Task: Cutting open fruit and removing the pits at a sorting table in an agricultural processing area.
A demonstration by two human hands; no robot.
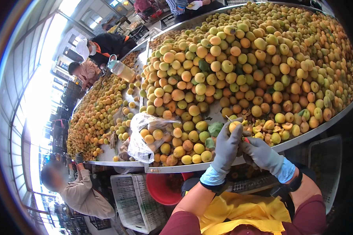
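Note:
My left hand [227, 144], in a grey work glove with a blue cuff, holds a yellow apricot [234, 126] between thumb and fingers. Gloved the same way, my right hand [261, 154] grips a small tool with a red handle [246, 140] just beside it. A thin, pale pointed piece [229, 118] juts out past the fruit; whether it belongs to the tool cannot be told. Both hands are over the metal rim of the sorting table [306, 141]. Cut apricot pieces [260, 129] lie just beyond my right hand, and a large heap of whole apricots [223, 70] rises behind.
A clear plastic bag [144, 136] lies on the fruit at left, and a lidded bottle [122, 70] stands farther off. Below the table edge are a red bucket [164, 189] and white plastic crates [131, 202]. A co-worker [81, 194] is at the left; others work beyond.

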